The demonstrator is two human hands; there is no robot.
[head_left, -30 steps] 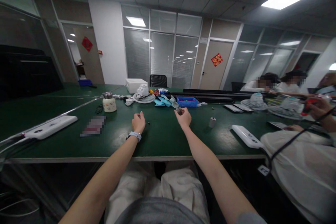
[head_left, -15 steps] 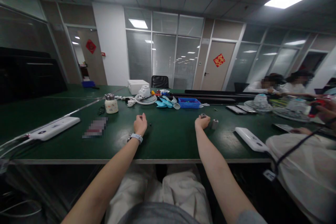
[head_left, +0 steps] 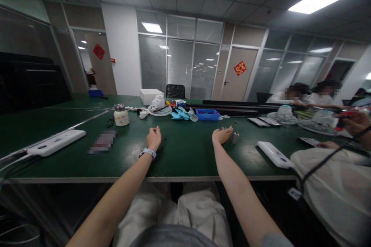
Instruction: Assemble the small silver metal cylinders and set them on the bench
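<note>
My left hand [head_left: 153, 137], with a watch [head_left: 148, 153] on its wrist, rests on the green table [head_left: 188, 154], fingers curled in. The palm is hidden. A tiny dark part [head_left: 164, 137] lies just right of it. My right hand [head_left: 222, 135] lies on the table further right with its fingers stretched out and nothing in them. A small grey cylinder [head_left: 235, 137] stands just beyond its fingertips. Another small metal part [head_left: 223, 127] sits on the table right behind the hand.
White power strips lie at the left [head_left: 56, 142] and right [head_left: 274, 153]. At the back stand a small flask [head_left: 121, 115], a white fan [head_left: 159, 106], pale blue fan blades [head_left: 184, 113] and a blue tray [head_left: 207, 114]. A co-worker's hand [head_left: 358, 121] holds a red tool at far right.
My right hand carried a small metal part from the table's middle to the right, set it down by the grey cylinder and opened. My left hand stayed in place.
</note>
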